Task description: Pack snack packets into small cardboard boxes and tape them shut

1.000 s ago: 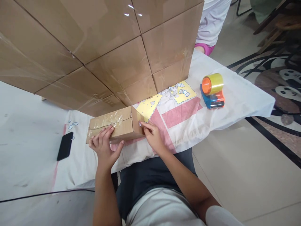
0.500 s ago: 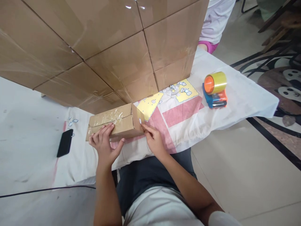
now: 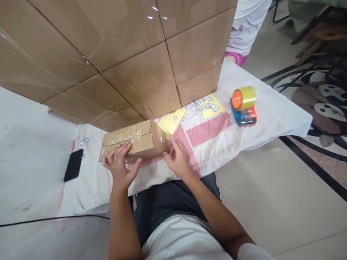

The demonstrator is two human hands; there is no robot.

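A long brown cardboard box (image 3: 141, 141) lies on the cloth-covered table in front of me, with clear tape over its top seam and a small white oval mark (image 3: 161, 139) on its right end. My left hand (image 3: 119, 159) rests on the box's near top edge, fingers laid over it and thumb spread away. Just off the right end is my right hand (image 3: 177, 157), with thumb and index finger apart and nothing visible between them. Its thumb tip is close to the lower corner of the box; whether it touches, I cannot tell.
A tall stack of taped cartons (image 3: 135, 68) rises behind the box. To the right is a tape dispenser (image 3: 244, 106) with a yellow roll. A black phone (image 3: 73, 165) lies left. Paper scraps (image 3: 196, 107) lie by the stack. Another person's sleeve (image 3: 241, 36) shows beyond the table (image 3: 255, 137).
My right index finger has come off the white mark on the box's end, and that hand has opened beside it. My left hand and the box stay in place. The view has shifted slightly.
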